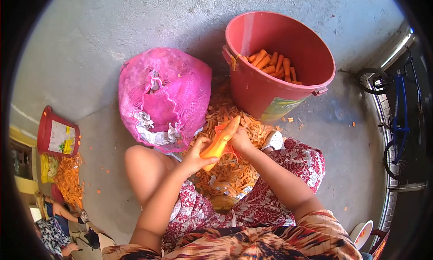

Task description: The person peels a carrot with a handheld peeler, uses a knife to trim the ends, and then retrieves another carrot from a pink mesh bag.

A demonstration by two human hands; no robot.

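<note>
My left hand [200, 157] is wrapped round the thick end of a large, peeled-looking carrot [222, 143], which points up and to the right. Close by the carrot's thin end is my right hand [242, 140], its fingers closed. Red-orange plastic-looking material [230, 154] shows behind the carrot by that hand; I cannot tell whether the fingers grip it. Below both hands, a heap of carrot peelings [216, 179] spreads between my legs. A red bucket [252, 95] beyond my right hand contains several peeled carrots [275, 65].
A pink mesh sack [182, 91] stands left of the bucket, against the grey wall [135, 21]. Far left are another red bucket [45, 131], more peelings [69, 181] and a seated person [54, 228]. A blue bicycle [397, 120] is at the right, above a white basin [361, 234].
</note>
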